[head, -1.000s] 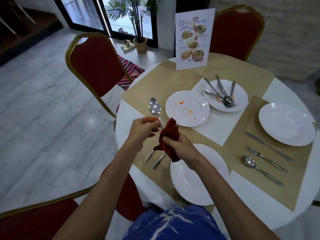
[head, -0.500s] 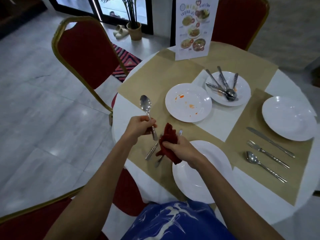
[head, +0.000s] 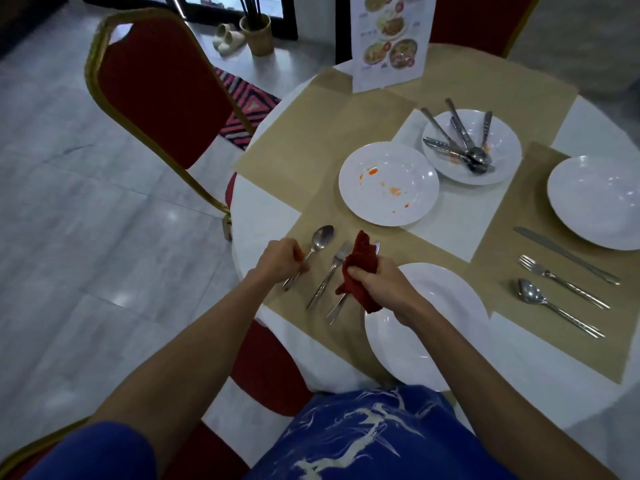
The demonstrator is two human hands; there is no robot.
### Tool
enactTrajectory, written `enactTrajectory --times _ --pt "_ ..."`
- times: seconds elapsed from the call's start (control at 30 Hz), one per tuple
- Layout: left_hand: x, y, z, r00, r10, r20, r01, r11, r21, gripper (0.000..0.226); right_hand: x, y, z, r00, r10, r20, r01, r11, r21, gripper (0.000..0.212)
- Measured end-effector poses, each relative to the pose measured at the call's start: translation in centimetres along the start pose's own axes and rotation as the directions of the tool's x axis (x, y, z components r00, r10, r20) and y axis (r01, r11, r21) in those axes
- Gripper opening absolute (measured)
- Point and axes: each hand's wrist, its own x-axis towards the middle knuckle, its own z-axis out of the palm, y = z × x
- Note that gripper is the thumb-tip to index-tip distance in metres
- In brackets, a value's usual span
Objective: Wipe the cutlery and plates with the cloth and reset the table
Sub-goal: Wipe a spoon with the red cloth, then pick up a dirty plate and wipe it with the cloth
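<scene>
Red cloth, bunched, is gripped in the right hand at 7 o'clock on the round counter, just beside the rim of the near plate, a clean white plate at 6 o'clock. The left hand is curled round the handle of a spoon whose bowl points to 1 o'clock; whether the spoon touches the tan placemat cannot be told. A fork lies on the placemat between spoon and cloth. A knife lies just beside the fork, its middle hidden under the cloth. Near the counter's centre sits a stained plate with orange smears. Just beside it, toward 1 o'clock, a third plate carries a cutlery pile. At 3 o'clock a fourth plate is clean, with a laid setting of 1 knife, 1 fork and 1 spoon side by side. A menu card stands upright at 12 o'clock. A red chair with a gold frame stands at 10 o'clock.
</scene>
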Motion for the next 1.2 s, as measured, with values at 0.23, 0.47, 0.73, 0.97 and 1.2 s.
enactTrajectory --times 0.23,0.47,0.73,0.97,1.2 --pt "0.3 -1.1 1.0 0.997 -0.031 -0.074 0.026 0.998 -0.062 0.026 0.6 0.0 0.2 1.000 0.002 0.000 -0.001 1.000 0.025 0.009" --pt "0.5 -1.5 1.1 0.995 -0.044 -0.089 0.035 0.994 -0.103 0.025 1.0 0.1 0.1 1.000 -0.008 -0.021 0.008 1.000 0.029 0.009" --pt "0.4 -2.0 1.6 0.992 -0.060 -0.108 0.048 0.992 -0.113 0.025 1.0 0.2 -0.1 1.000 -0.003 -0.020 0.004 0.999 0.051 0.009" --pt "0.2 -1.6 0.6 0.995 -0.050 -0.084 0.042 0.994 -0.100 0.027 1.4 0.6 -0.4 0.997 0.020 -0.076 -0.012 0.994 0.105 0.015" --pt "1.1 2.9 -1.3 0.981 -0.006 -0.196 -0.043 0.969 -0.244 0.017 0.7 0.2 -1.7 0.993 -0.005 -0.115 0.025 0.984 0.174 0.022"
